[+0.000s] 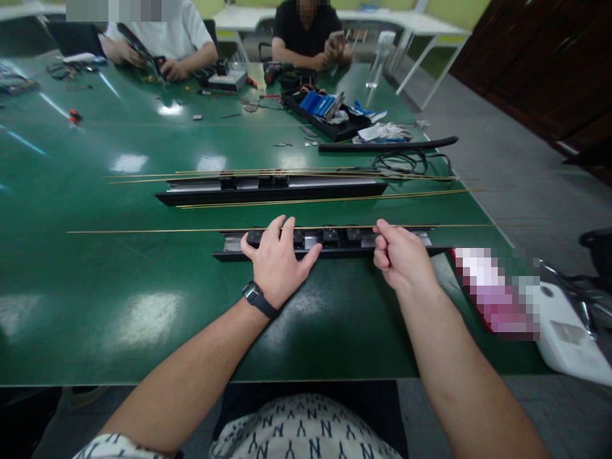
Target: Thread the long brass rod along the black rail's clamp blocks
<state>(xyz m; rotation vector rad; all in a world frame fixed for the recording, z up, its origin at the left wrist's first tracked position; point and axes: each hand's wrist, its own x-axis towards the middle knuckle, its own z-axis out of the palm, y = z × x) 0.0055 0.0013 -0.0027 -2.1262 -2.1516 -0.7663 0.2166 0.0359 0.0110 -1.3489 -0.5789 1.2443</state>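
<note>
One rail (335, 254): beneath the left hand (281, 258), which is spread wide.
Rod (313, 228): pinched in the right hand (399, 255); an uneven push could bow it.
Blocks (329, 238): between the hands; a left-hand slip might nudge them.

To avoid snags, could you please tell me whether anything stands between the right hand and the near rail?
Nothing visible does: the right hand is over the near rail, apparently pinching a gold rod along the rail's far edge.
</note>
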